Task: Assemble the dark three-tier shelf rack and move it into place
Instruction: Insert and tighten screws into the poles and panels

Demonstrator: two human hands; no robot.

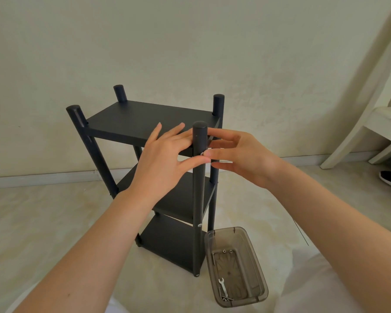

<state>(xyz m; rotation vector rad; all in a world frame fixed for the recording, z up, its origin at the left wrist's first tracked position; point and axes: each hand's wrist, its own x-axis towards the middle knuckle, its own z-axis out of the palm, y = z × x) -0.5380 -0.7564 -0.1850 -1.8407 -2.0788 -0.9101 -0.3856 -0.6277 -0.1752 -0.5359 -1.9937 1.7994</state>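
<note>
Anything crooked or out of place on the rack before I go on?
Nothing stands out. The rack stands upright, shelves looking level; the posts' lean is probably the wide lens. The wrench and screws lie inside the bin.

I saw the shelf rack [145, 123] as dark boards and round posts under a smooth, matt coat with almost no sheen; I could not tell whether wood or metal lay beneath it. A small bolt head [199, 225] low on the near post gleamed like bright metal. At five o'clock from the rack, the bin [259, 265] was smoky translucent plastic, glossy along its rim, and the little wrench [223, 287] inside it looked like polished steel. The floor [43, 222] at eight o'clock was smooth, cream, marbled and faintly shiny. The wall [190, 41] at twelve o'clock was matt and mottled, like plaster. The chair [370, 123] at three o'clock wore pale, dull paint.
</note>
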